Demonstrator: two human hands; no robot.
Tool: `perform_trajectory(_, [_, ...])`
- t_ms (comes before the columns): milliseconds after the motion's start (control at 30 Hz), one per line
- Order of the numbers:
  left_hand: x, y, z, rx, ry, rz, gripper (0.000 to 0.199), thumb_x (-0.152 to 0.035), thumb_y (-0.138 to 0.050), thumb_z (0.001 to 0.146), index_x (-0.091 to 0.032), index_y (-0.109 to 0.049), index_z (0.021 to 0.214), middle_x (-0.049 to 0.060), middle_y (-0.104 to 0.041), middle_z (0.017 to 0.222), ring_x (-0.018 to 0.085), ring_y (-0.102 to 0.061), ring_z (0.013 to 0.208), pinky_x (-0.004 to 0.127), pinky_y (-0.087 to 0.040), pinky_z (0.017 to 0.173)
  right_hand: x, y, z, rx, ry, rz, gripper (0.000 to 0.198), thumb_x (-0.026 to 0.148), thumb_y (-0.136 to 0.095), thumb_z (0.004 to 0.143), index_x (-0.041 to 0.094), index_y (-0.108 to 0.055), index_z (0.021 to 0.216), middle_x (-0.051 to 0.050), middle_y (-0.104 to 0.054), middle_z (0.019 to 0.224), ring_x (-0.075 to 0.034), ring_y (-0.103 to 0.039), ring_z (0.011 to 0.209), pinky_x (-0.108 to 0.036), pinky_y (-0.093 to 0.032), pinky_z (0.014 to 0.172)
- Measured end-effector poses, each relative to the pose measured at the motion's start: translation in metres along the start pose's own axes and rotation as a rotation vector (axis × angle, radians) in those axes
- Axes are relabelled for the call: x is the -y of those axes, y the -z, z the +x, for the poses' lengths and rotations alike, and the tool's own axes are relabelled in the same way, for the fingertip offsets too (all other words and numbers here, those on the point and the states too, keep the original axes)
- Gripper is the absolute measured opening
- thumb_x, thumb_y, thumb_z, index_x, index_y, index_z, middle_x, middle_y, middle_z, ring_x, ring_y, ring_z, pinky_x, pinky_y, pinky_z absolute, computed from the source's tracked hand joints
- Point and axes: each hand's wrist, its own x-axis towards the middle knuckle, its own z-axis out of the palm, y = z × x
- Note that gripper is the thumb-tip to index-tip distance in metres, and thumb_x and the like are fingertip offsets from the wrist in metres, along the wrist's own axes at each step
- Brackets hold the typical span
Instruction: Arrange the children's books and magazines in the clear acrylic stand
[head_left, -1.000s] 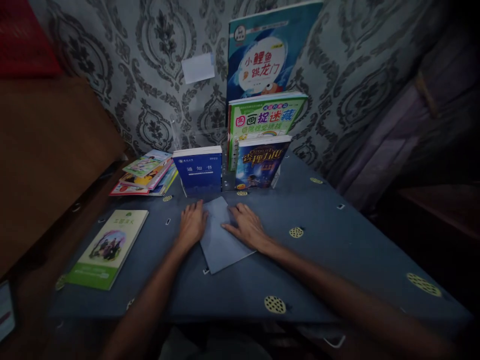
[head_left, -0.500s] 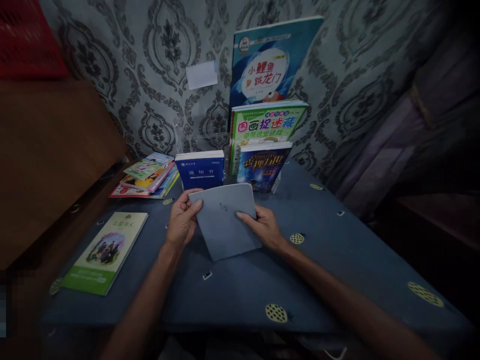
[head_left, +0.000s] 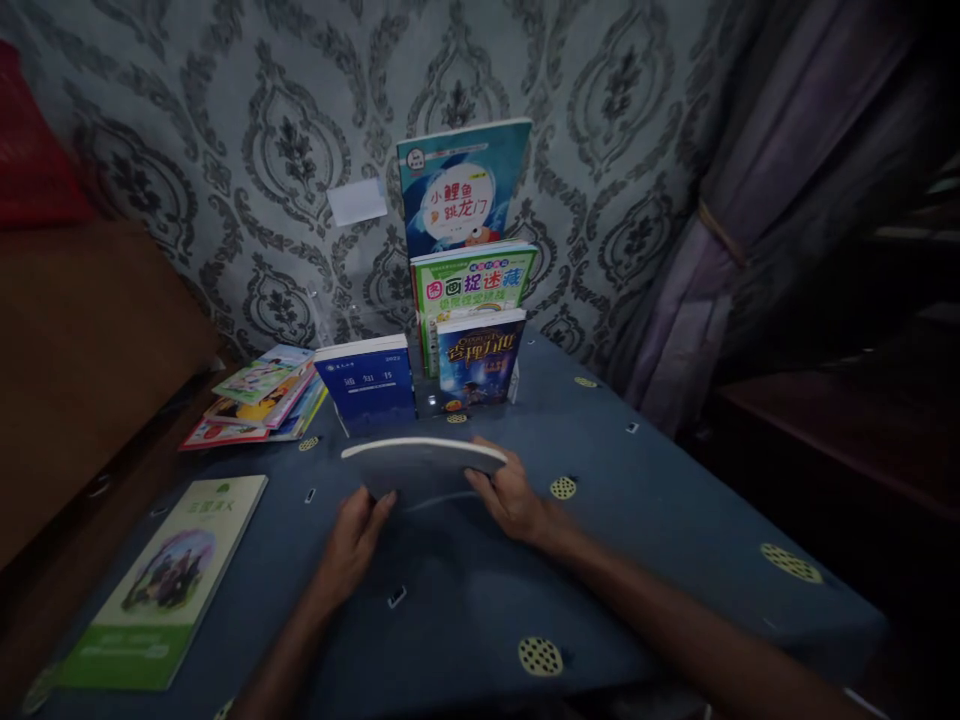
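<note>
A thin grey-blue notebook (head_left: 427, 468) is held between my two hands over the middle of the table, tipped so that its pale page edge faces up and its cover is foreshortened. My left hand (head_left: 356, 540) grips its left side, thumb on the near face. On the right side, my right hand (head_left: 510, 498) is closed round it with the thumb on the same face. Just beyond stand a blue book marked 2022 (head_left: 367, 385) and a dark blue storybook (head_left: 480, 365). Behind the storybook rise a green picture book (head_left: 480, 290) and a tall teal book (head_left: 465, 195).
A green and cream book (head_left: 169, 580) lies flat at the left front. Several colourful booklets (head_left: 262, 390) are piled at the back left. The blue tablecloth (head_left: 660, 520) bears pineapple prints. Patterned wallpaper (head_left: 292, 150) backs the table, and a tied curtain (head_left: 705, 230) hangs at the right.
The notebook has tilted from showing its broad cover to showing mostly its top edge, bowed slightly. Both hands keep their hold. The head view has shifted, so the standing books appear farther left and lower.
</note>
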Motion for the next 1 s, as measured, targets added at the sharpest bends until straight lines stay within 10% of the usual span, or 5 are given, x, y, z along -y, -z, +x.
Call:
perform_trajectory(400, [-0.011,0.006,0.046,-0.006,-0.263,0.240,0.030,-0.045,-0.051,0.095,-0.022,-0.062,0.080,0.003,-0.065,0.081,0.020,-0.059,0.077,0.030,-0.049,0.073,-0.033,0.012,0.005,0.025,-0.152,0.001,0.040,0.045,-0.041,0.104,0.025,-0.055,0.073,-0.002,-0.059,0.069,-0.020,-0.060,0.068,-0.032,-0.053,0.066])
perform_trajectory(700, [-0.057,-0.041,0.144,-0.169,-0.439,0.181,0.013,-0.024,-0.051,0.094,-0.019,-0.059,0.084,0.003,-0.064,0.085,0.018,-0.059,0.080,0.028,-0.047,0.077,-0.086,0.054,0.069,-0.272,-0.308,0.023,0.034,0.054,-0.053,0.096,0.022,-0.064,0.101,-0.004,-0.065,0.089,-0.021,-0.061,0.081,-0.034,-0.052,0.072])
perform_trajectory(1000, [-0.046,-0.070,0.158,-0.220,-0.348,0.238,0.021,-0.019,-0.051,0.089,-0.022,-0.040,0.071,-0.002,-0.052,0.069,0.014,-0.051,0.070,0.024,-0.037,0.068,-0.118,0.052,0.060,-0.242,-0.332,0.004,0.041,0.060,-0.048,0.096,0.023,-0.064,0.104,-0.005,-0.063,0.091,-0.022,-0.060,0.082,-0.036,-0.053,0.075])
